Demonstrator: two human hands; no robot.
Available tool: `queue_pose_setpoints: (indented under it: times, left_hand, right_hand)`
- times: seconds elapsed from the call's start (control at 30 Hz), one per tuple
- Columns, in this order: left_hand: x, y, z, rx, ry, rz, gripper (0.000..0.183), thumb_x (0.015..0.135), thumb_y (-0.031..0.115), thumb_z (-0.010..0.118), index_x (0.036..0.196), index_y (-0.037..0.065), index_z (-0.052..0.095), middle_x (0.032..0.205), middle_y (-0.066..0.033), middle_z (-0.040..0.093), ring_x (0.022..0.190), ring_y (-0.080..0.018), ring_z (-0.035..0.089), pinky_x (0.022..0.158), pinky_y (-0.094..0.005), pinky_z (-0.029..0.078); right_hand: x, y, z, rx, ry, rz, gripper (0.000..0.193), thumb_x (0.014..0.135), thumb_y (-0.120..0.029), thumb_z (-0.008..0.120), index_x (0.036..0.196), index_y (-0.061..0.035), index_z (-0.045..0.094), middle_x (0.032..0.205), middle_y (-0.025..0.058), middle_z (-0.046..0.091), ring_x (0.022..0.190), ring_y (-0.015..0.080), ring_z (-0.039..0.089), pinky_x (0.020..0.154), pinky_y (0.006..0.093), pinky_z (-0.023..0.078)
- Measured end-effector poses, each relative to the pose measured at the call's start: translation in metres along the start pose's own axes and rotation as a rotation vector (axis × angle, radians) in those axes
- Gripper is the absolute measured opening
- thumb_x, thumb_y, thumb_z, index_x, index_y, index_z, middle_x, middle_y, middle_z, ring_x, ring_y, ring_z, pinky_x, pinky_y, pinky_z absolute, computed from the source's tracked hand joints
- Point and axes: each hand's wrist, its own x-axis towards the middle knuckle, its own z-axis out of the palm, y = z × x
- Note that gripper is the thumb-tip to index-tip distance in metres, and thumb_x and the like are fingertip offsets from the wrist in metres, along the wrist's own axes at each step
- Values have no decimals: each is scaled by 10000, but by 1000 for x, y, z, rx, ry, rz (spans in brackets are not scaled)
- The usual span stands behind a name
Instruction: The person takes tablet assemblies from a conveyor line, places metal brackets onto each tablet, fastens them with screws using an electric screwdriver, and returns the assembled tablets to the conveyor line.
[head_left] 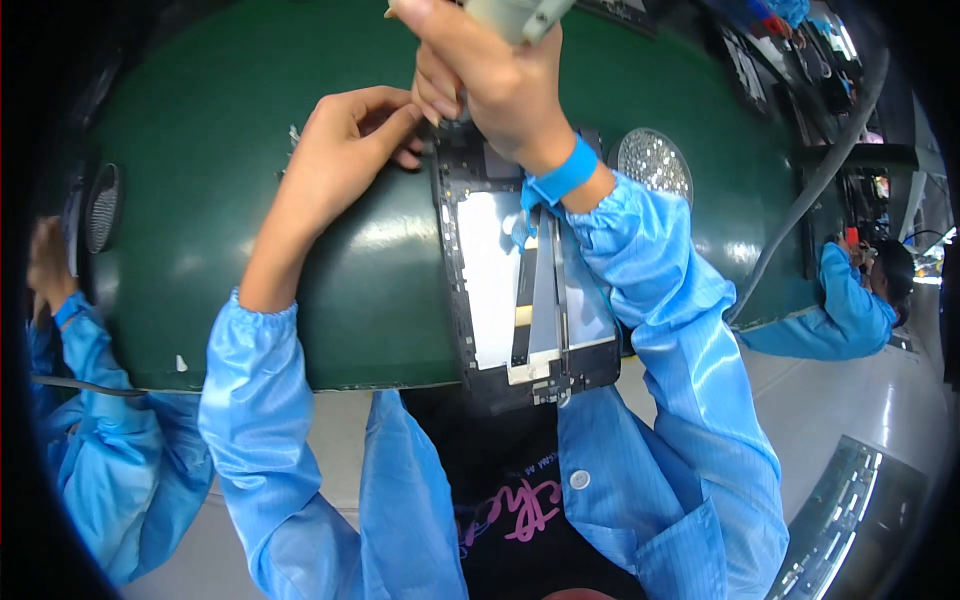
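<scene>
device (530, 285) is overhanging bench (240, 100) edge, lower centre; a sleeve (660, 265) bump could be tipping it.
right hand (505, 85) is gripping tool (505, 14), top centre; left hand (335, 155) is curling near device's upper end, its hold unclear.

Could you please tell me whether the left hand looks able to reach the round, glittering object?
Probably not straight across: the right hand and blue wristband seem to stand between the left hand and that round object.

There are the wearer's two hands (335, 155) (505, 85), one held tool (515, 15) and one device (485, 280). Two blue wristbands (565, 176) (70, 308) and one dish of shiny bits (655, 162) show.
</scene>
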Motion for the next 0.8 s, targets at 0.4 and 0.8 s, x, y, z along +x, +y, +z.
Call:
queue_pose_setpoints:
  times: [0.4,0.8]
  left_hand:
    - [73,-2,-35,1289,-182,274,438,983,340,433,1329,104,559,1535,-91,377,1427,-298,334,1184,-458,249]
    - [-120,58,70,859,129,411,699,715,429,823,1261,62,588,1294,-252,513,1246,-470,468,1015,-536,406]
  right_hand:
    - [-7,9,0,26,24,38,217,883,-200,727,851,2,652,569,13,568,436,80,526,387,244,379]
    - [-12,-22,-27,-17,0,36,190,876,-199,722,939,-31,663,644,-2,597,486,69,536,429,242,406]
